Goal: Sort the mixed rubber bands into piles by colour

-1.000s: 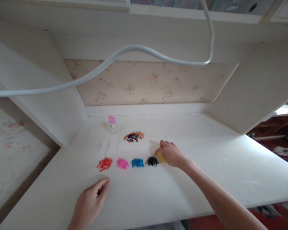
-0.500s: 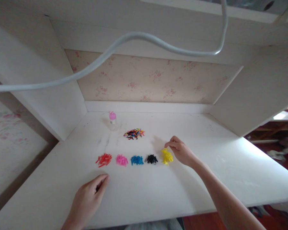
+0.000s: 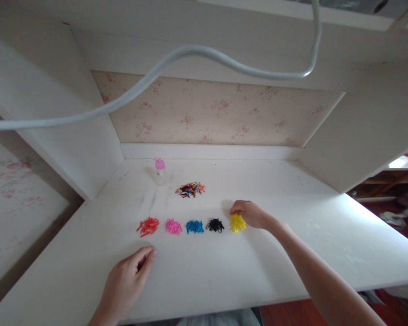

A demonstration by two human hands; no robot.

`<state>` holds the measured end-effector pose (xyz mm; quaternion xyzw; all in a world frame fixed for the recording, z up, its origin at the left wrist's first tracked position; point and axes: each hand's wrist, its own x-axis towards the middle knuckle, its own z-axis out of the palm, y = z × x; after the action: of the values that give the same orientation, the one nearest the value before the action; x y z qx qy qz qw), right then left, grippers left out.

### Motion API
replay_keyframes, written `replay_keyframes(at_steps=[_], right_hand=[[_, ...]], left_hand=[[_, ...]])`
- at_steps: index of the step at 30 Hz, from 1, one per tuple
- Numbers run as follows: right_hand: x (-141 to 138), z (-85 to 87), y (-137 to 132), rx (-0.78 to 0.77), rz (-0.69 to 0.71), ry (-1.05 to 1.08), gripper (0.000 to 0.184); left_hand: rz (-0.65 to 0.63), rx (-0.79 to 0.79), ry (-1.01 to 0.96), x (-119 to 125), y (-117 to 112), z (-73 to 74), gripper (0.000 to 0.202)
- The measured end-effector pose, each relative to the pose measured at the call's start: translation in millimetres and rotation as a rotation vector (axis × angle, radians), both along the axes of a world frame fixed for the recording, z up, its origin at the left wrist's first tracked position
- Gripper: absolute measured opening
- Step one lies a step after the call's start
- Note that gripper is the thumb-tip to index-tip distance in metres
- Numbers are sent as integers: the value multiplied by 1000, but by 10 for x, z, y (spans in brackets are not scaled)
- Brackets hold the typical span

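Observation:
Five small piles of tiny plastic pieces lie in a row on the white desk (image 3: 292, 253): red (image 3: 148, 226), pink (image 3: 173, 226), blue (image 3: 195, 226), black (image 3: 215, 224) and yellow (image 3: 237, 222). Behind the row sits a mixed-colour pile (image 3: 190, 189). My right hand (image 3: 250, 213) rests against the back right side of the yellow pile, fingers curled together and fingertips down on the pieces. My left hand (image 3: 127, 281) lies on the desk in front of the red pile, fingers loosely bent, nothing visible in it.
A small clear bottle with a pink cap (image 3: 159, 171) stands at the back left. A grey cable (image 3: 190, 52) hangs across the view above the desk. White side panels wall in the desk on the left and right; floral wallpaper is behind.
My right hand lifted off the yellow pile, uncovering it, then came back down onto its back right edge with fingers curled. The camera tilted slightly. My left hand stayed put.

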<state>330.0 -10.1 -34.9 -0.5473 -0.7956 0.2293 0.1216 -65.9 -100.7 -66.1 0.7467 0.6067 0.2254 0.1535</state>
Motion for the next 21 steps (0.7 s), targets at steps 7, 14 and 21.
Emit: replay_keyframes(at_steps=[7,14,21], right_hand=[[158,1,-141,74,-187,58,47],[338,-248,-549,215,-419,355,33],[270,-476,-1277,117,-811,819,21]], left_hand=[[11,-33,-108,-10,10,23,31],[-61,-47,-65,153,206,417,33],[-173,-30,169,526,867,611,23]])
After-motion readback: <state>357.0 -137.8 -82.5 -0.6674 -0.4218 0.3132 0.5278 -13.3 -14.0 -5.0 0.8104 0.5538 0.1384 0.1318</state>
